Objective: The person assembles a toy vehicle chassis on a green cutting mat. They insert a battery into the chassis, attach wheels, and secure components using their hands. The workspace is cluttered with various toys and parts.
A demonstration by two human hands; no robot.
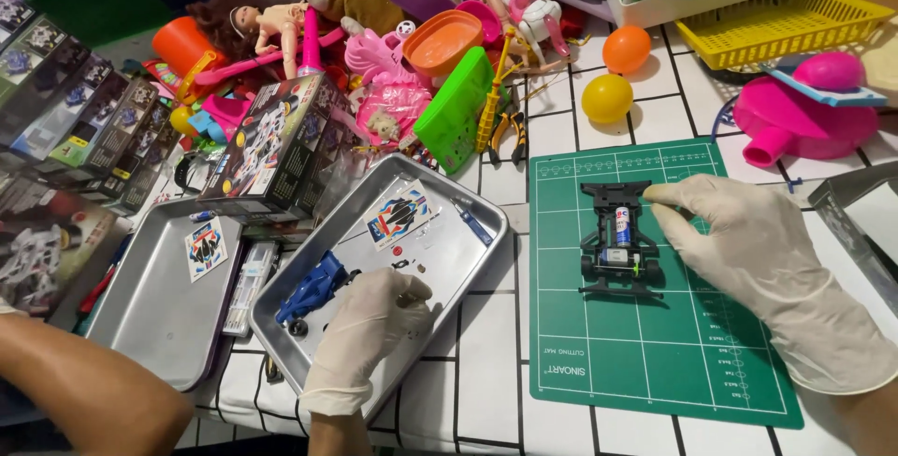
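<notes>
The gloved right hand [748, 250] is pinching the toy car chassis [617, 239] on the green cutting mat [655, 344]; left of it, the left hand [369, 325] is closing on small parts in the metal tray [468, 260].

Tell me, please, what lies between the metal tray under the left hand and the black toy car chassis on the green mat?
In the head view, only bare white grid tabletop and green cutting mat separate the tray from the chassis.

A home hobby table: a green gridded cutting mat [655, 344] lies on white tiled tabletop, metal parts trays [449, 260] just left of it, boxed model-car kits [84, 119] farther left, plastic toys [402, 54] heaped behind it.
</notes>
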